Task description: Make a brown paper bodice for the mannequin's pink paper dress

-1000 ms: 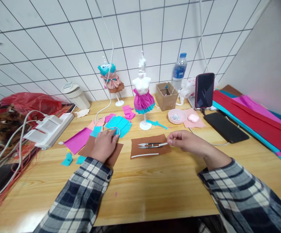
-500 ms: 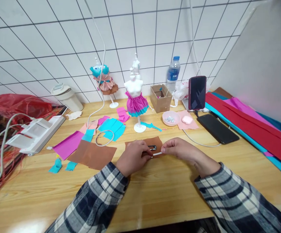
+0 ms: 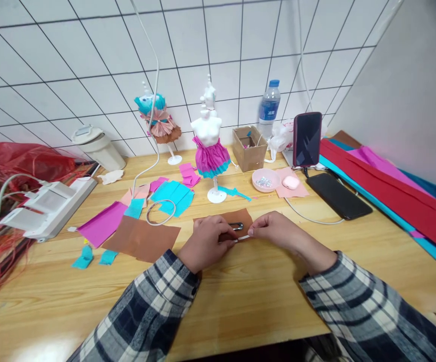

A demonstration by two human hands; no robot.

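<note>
My left hand (image 3: 205, 242) and my right hand (image 3: 274, 233) meet at the near edge of a small brown paper piece (image 3: 240, 219) on the wooden table (image 3: 240, 291). Both pinch the ends of a thin white strip (image 3: 242, 238) lying along that edge. Small metal snips (image 3: 236, 226) rest on the brown piece, partly hidden by my left hand. A larger brown sheet (image 3: 142, 239) lies to the left. A white mannequin (image 3: 210, 146) in a magenta and teal paper skirt stands behind.
Magenta, teal and pink paper scraps (image 3: 173, 193) and a tape ring (image 3: 160, 211) lie at the left. A power strip (image 3: 48, 206), a cardboard box (image 3: 248, 148), a bead dish (image 3: 265, 180), a standing phone (image 3: 307, 139), a flat phone (image 3: 336, 195) and paper rolls (image 3: 391, 193) surround.
My left hand left the tape ring on the left and came to the small brown piece. My right hand moved down to the white strip; both now pinch it.
</note>
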